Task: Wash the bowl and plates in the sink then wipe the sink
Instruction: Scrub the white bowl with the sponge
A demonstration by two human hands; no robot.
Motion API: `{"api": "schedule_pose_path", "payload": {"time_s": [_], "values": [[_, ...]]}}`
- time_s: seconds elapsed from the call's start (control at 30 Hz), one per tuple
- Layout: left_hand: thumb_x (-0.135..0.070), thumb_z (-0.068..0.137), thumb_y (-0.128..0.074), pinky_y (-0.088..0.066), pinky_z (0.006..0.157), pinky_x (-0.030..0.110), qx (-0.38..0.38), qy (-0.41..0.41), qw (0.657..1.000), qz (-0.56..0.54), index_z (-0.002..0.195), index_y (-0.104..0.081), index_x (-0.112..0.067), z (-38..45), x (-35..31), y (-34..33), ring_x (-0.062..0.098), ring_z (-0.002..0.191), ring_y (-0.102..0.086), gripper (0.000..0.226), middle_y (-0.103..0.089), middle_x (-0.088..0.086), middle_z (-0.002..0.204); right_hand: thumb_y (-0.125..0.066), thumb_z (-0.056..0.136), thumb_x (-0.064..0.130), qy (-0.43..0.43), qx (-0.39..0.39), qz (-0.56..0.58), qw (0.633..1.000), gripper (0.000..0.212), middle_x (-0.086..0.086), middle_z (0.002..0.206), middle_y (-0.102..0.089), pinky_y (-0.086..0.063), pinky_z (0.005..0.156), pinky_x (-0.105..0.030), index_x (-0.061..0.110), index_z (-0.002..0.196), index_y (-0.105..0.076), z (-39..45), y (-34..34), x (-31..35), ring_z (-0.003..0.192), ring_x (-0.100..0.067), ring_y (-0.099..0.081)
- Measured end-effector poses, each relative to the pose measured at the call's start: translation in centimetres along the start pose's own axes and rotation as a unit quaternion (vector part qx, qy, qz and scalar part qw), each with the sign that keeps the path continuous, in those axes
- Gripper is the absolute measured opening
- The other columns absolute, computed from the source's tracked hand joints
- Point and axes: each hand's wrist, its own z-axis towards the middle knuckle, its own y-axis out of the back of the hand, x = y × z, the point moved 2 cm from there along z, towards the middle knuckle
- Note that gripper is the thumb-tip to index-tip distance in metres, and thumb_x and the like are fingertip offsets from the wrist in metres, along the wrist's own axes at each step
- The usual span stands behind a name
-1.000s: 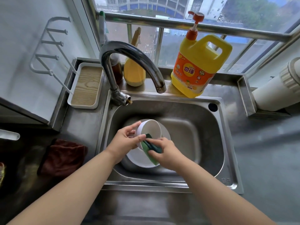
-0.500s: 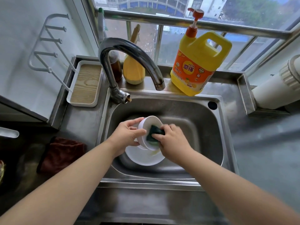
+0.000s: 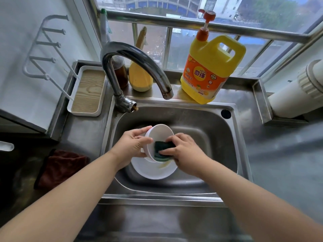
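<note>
Steel counter (image 3: 272, 175) fills the lower and right frame, with the sink (image 3: 216, 137) set into it at centre. Window with metal bars (image 3: 176, 23) runs across the top; white wall at upper left carries a white peg rack (image 3: 43, 55). White pipe (image 3: 297, 91) lies at the right edge.

Curved tap (image 3: 132, 65) rises at the sink's back left corner, spout over the basin, no water visible. Yellow detergent jug (image 3: 212, 70) with orange label and pump stands on the ledge behind the sink, upper centre-right. Left of it, behind the tap, a yellow bottle (image 3: 140, 77) and a dark brown bottle (image 3: 121, 74). White tray with wood-grain insert (image 3: 87, 92) sits left of the tap. Dark red cloth (image 3: 61, 167) lies on the counter at lower left.

White plate (image 3: 152, 171) rests on the sink floor, centre frame, a yellowish smear near its upper part. Whether more plates lie under it, cannot tell.

White bowl (image 3: 160, 137) held above the plate, tipped on its side, opening toward the right of the frame. Left hand (image 3: 133, 145) grips its rim, thumb inside the edge, fingers curled round the outer wall.

Right hand (image 3: 186, 151) holds a dark green sponge (image 3: 162, 149), fingers bent and clamped over it, pressing it against the bowl's lower inner wall. A lighter layer shows along the sponge's bottom edge.
</note>
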Motion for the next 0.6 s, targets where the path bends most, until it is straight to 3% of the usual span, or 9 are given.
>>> {"api": "schedule_pose_path", "payload": {"time_s": [0.07, 0.13, 0.27, 0.3, 0.37, 0.43, 0.53, 0.6], "values": [[0.002, 0.086, -0.059, -0.056, 0.055, 0.03, 0.019, 0.011, 1.0, -0.002, 0.123, -0.061, -0.022, 0.3, -0.7, -0.3, 0.009, 0.069, -0.069, 0.043, -0.069, 0.002, 0.089, -0.087, 0.055, 0.023, 0.02, -0.03, -0.084, 0.996, 0.046, -0.007, 0.109, -0.067, -0.049, 0.09, -0.042, 0.036, 0.097, -0.075, 0.2, 0.3, -1.2, 0.099, -0.033, -0.063], [0.002, 0.087, -0.058, -0.055, 0.054, 0.028, 0.025, 0.007, 1.0, 0.003, 0.121, -0.062, -0.022, 0.6, -1.4, -0.4, 0.009, 0.069, -0.068, 0.042, -0.069, 0.001, 0.087, -0.087, 0.052, 0.025, -0.002, -0.034, -0.113, 0.993, 0.047, -0.009, 0.108, -0.068, -0.051, 0.088, -0.041, 0.036, 0.096, -0.075, 0.4, 1.0, -1.0, 0.096, -0.033, -0.064], [-0.006, 0.087, -0.06, -0.055, 0.055, 0.029, 0.001, 0.014, 1.0, 0.013, 0.12, -0.064, -0.023, 0.7, -1.2, -0.4, 0.019, 0.084, -0.064, 0.037, -0.068, 0.004, 0.097, -0.068, 0.072, 0.039, -0.053, 0.028, -0.075, 0.995, 0.054, -0.014, 0.129, -0.052, -0.033, 0.102, -0.046, 0.032, 0.125, -0.059, -0.2, 0.5, 0.8, 0.115, -0.039, -0.046], [-0.008, 0.088, -0.06, -0.055, 0.055, 0.03, -0.004, 0.024, 1.0, 0.005, 0.116, -0.066, -0.024, 0.6, -0.9, -0.4, 0.021, 0.086, -0.063, 0.033, -0.068, 0.005, 0.098, -0.068, 0.071, 0.045, -0.051, 0.031, -0.087, 0.994, 0.058, -0.014, 0.128, -0.051, -0.033, 0.099, -0.048, 0.032, 0.126, -0.056, -0.6, 0.2, 1.1, 0.113, -0.038, -0.046], [-0.015, 0.089, -0.06, -0.056, 0.056, 0.031, -0.014, 0.043, 0.999, 0.006, 0.11, -0.067, -0.026, 0.4, -0.6, -0.5, 0.024, 0.088, -0.064, 0.025, -0.066, 0.007, 0.1, -0.077, 0.06, 0.052, -0.049, 0.004, -0.108, 0.993, 0.061, -0.012, 0.109, -0.061, -0.045, 0.081, -0.045, 0.032, 0.116, -0.062, -1.1, -0.4, 1.4, 0.092, -0.036, -0.056], [-0.022, 0.088, -0.062, -0.056, 0.059, 0.03, -0.035, 0.048, 0.998, 0.028, 0.118, -0.063, -0.023, 0.4, -0.6, -0.6, 0.024, 0.093, -0.064, 0.03, -0.065, 0.008, 0.106, -0.079, 0.061, 0.05, -0.06, -0.054, -0.094, 0.992, 0.051, -0.009, 0.092, -0.064, -0.047, 0.065, -0.039, 0.032, 0.107, -0.068, -1.2, -1.2, 1.7, 0.074, -0.031, -0.057], [-0.024, 0.088, -0.064, -0.058, 0.063, 0.029, -0.039, 0.031, 0.998, 0.026, 0.135, -0.047, -0.023, 0.3, -0.2, -1.6, 0.023, 0.101, -0.062, 0.05, -0.059, 0.008, 0.119, -0.068, 0.071, 0.045, -0.122, -0.12, -0.032, 0.985, 0.03, -0.005, 0.078, -0.063, -0.041, 0.055, -0.033, 0.03, 0.097, -0.07, -0.8, -1.6, 3.3, 0.061, -0.029, -0.054], [-0.015, 0.09, -0.061, -0.058, 0.072, 0.031, -0.021, 0.019, 0.999, -0.033, 0.14, -0.035, -0.029, -0.3, 0.8, -2.8, 0.02, 0.101, -0.062, 0.059, -0.057, 0.006, 0.117, -0.063, 0.073, 0.042, -0.181, -0.163, 0.012, 0.97, 0.026, -0.004, 0.073, -0.062, -0.042, 0.055, -0.033, 0.027, 0.093, -0.07, -0.3, -1.5, 3.8, 0.058, -0.029, -0.054]]}}
